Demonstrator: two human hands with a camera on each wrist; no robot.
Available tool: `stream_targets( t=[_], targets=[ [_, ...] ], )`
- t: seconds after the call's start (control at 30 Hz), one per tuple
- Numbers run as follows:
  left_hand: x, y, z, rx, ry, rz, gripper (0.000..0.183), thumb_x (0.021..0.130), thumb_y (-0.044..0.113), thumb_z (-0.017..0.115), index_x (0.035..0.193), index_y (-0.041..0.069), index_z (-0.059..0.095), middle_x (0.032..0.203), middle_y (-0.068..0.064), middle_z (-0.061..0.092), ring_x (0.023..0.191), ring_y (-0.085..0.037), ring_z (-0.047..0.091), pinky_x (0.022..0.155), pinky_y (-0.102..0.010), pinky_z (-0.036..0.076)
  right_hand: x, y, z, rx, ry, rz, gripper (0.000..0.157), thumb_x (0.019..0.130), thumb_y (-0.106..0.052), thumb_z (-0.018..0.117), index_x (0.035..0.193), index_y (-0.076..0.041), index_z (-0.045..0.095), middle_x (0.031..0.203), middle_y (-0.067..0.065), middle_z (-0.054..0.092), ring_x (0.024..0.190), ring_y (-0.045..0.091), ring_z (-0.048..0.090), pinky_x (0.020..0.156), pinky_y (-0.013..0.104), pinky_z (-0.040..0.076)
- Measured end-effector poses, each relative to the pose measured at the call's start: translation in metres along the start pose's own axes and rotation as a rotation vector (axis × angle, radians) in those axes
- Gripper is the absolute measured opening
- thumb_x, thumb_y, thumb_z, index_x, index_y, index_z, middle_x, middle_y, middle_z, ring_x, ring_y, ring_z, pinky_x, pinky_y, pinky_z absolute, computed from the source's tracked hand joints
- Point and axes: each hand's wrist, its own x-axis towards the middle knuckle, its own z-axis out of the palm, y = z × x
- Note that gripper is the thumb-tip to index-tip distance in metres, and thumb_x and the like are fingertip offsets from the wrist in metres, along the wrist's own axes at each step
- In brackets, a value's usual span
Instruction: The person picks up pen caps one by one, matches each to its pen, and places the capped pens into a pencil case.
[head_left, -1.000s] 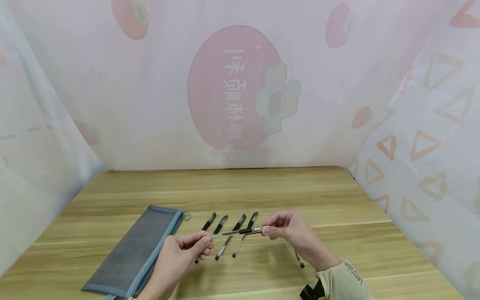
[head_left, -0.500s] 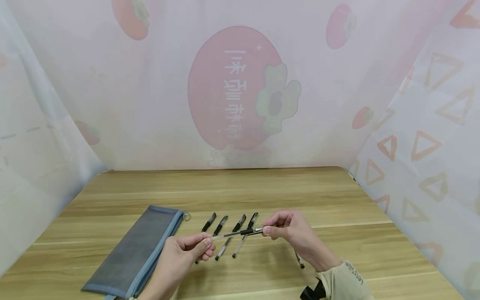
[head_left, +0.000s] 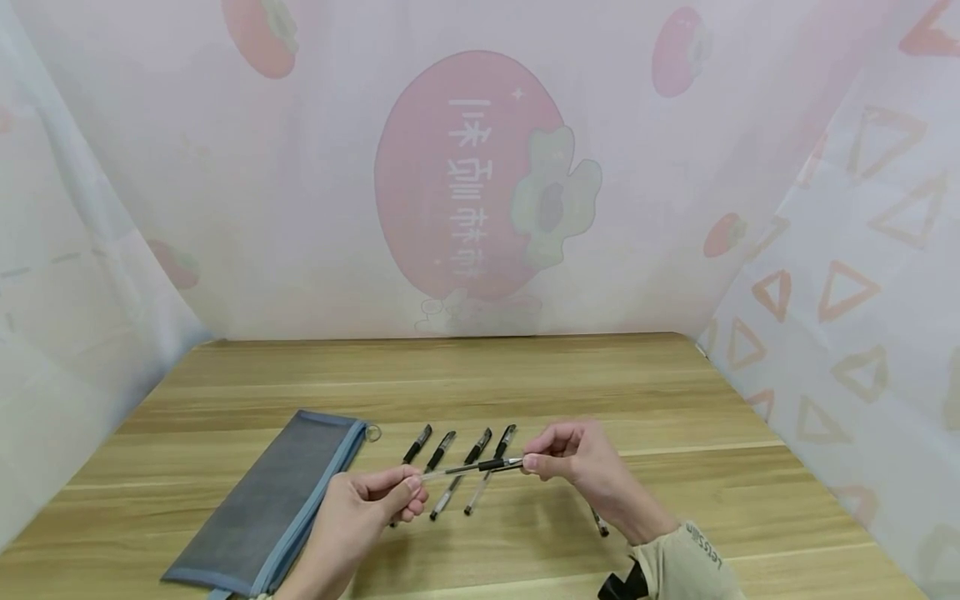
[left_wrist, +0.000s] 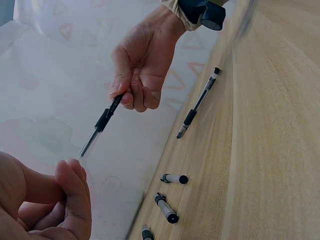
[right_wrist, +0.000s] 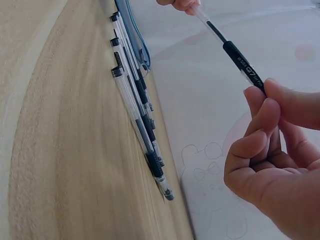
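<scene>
A clear-barrelled gel pen (head_left: 492, 463) with a black grip is held above the table, stretched between both hands. My left hand (head_left: 372, 506) pinches the clear barrel end between thumb and fingers. At the grip end, my right hand (head_left: 583, 473) pinches the pen with thumb and forefinger; its fingertips hide that tip. White "G7" lettering shows on the black part of the pen (right_wrist: 243, 63) in the right wrist view. Beneath the hands, several similar capped pens (head_left: 477, 447) lie side by side, slanted on the wood. Another pen (head_left: 599, 521) lies partly hidden under the right wrist.
A grey zip pouch (head_left: 262, 500) with blue edging lies left of the pens, partly behind the left forearm. A small ring (head_left: 373, 432) sits at its upper right corner. The wooden table (head_left: 450, 375) meets a printed cloth backdrop (head_left: 315, 208) at the back and sides.
</scene>
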Motion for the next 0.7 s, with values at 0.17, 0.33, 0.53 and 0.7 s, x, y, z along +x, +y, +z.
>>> stream_targets(
  t=[0.17, 0.33, 0.53, 0.7],
  targets=[
    [-0.0002, 0.0002, -0.0016, -0.006, -0.001, -0.01, 0.019, 0.092, 0.002, 0.068, 0.106, -0.011, 0.069, 0.088, -0.019, 0.07, 0.075, -0.019, 0.066, 0.066, -0.027, 0.058, -0.0022, -0.0016, 0.0029, -0.036, 0.028, -0.006, 0.024, 0.08, -0.007, 0.082, 0.094, 0.007, 0.069, 0.089, 0.017, 0.07, 0.073, 0.021, 0.062, 0.067, 0.027, 0.054],
    [0.0005, -0.0009, -0.0048, -0.013, -0.014, -0.025, 0.02, 0.093, 0.004, 0.068, 0.107, -0.011, 0.069, 0.09, -0.019, 0.071, 0.078, -0.02, 0.066, 0.067, -0.028, 0.058, -0.0038, -0.0028, 0.0054, -0.079, 0.043, -0.027, 0.024, 0.08, -0.009, 0.082, 0.094, 0.006, 0.07, 0.089, 0.017, 0.069, 0.073, 0.02, 0.063, 0.068, 0.028, 0.055],
    [0.0, -0.0022, -0.0061, -0.047, -0.038, -0.049, 0.022, 0.093, 0.005, 0.068, 0.109, -0.011, 0.068, 0.091, -0.02, 0.071, 0.079, -0.019, 0.066, 0.068, -0.027, 0.058, -0.004, -0.0033, 0.0047, -0.071, 0.024, -0.065, 0.024, 0.081, -0.01, 0.082, 0.094, 0.005, 0.07, 0.09, 0.017, 0.07, 0.075, 0.021, 0.064, 0.069, 0.029, 0.056],
    [0.0012, 0.0004, -0.0045, -0.057, -0.106, -0.037, 0.027, 0.093, 0.009, 0.07, 0.111, -0.011, 0.067, 0.095, -0.022, 0.07, 0.081, -0.019, 0.066, 0.073, -0.03, 0.059, -0.0015, -0.0046, -0.0025, -0.03, 0.015, -0.112, 0.022, 0.083, -0.007, 0.079, 0.095, 0.007, 0.068, 0.088, 0.016, 0.069, 0.076, 0.021, 0.064, 0.07, 0.029, 0.056]
  ],
)
